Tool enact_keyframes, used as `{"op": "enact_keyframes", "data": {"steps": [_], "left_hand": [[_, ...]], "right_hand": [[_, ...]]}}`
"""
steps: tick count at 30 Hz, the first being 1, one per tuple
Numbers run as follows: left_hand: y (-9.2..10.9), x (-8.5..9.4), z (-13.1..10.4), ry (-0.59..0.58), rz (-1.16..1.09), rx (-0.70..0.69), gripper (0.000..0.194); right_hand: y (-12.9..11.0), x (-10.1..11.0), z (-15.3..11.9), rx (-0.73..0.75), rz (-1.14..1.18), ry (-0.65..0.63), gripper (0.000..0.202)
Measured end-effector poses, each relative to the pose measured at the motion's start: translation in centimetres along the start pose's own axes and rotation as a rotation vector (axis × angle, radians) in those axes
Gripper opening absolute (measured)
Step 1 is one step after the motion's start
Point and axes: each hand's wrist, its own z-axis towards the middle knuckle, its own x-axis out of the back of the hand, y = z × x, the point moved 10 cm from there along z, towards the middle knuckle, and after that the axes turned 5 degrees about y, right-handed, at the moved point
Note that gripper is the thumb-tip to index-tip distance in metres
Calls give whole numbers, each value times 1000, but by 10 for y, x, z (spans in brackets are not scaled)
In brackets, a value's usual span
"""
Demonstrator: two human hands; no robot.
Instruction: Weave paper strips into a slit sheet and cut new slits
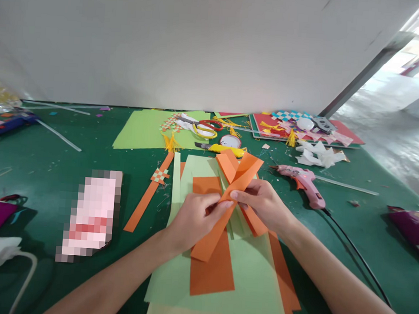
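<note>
My left hand and my right hand pinch orange paper strips that cross each other, thumbs on top. The strips are held over light green paper sheets stacked on the table. Beneath my left hand lies a wider orange paper piece, partly covered by the strips. Narrow pale green strips show under my fingers. Left of the stack lies an orange strip with a small woven orange-and-green checkered square and a yellow tassel at its far end.
Beyond the stack lie a yellow utility knife, scissors and green paper. A pink glue gun with its cord rests on the right, a blue glue gun on the far left. A grey partition borders the table's back.
</note>
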Motion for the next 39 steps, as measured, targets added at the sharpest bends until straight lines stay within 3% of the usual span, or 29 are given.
{"op": "enact_keyframes", "data": {"steps": [23, 32, 39], "left_hand": [[2, -3, -1, -21, -84, -23, 42], [1, -4, -1, -67, -84, 20, 45], [-6, -7, -1, -82, -116, 77, 46]], "right_hand": [[0, -1, 0, 14, -10, -1, 19], [1, 22, 5, 4, 53, 74, 21], [4, 10, 2, -29, 83, 44, 23]]}}
